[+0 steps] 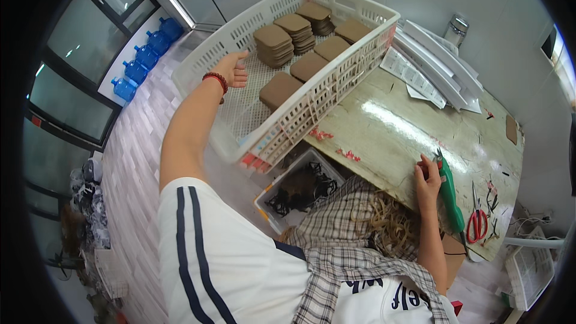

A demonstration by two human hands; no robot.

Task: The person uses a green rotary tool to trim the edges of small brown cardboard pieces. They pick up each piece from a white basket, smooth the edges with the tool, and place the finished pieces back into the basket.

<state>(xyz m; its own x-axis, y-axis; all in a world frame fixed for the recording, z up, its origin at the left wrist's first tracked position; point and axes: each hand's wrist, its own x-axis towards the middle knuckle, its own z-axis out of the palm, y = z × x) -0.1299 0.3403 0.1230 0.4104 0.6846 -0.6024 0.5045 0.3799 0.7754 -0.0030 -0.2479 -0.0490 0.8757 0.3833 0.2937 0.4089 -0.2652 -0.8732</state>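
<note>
Left hand [231, 71] grips the crate [366, 6] rim at upper centre; right hand [427, 181], lower right, seems closed on the green tool [450, 195]. The overhanging crate could tip, spilling the brown pads [273, 43].

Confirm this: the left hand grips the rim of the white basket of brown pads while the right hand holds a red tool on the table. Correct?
Not quite. In the head view the tool in the right hand is green, not red. The left hand is at the rim of the white basket of brown pads as stated.
</note>
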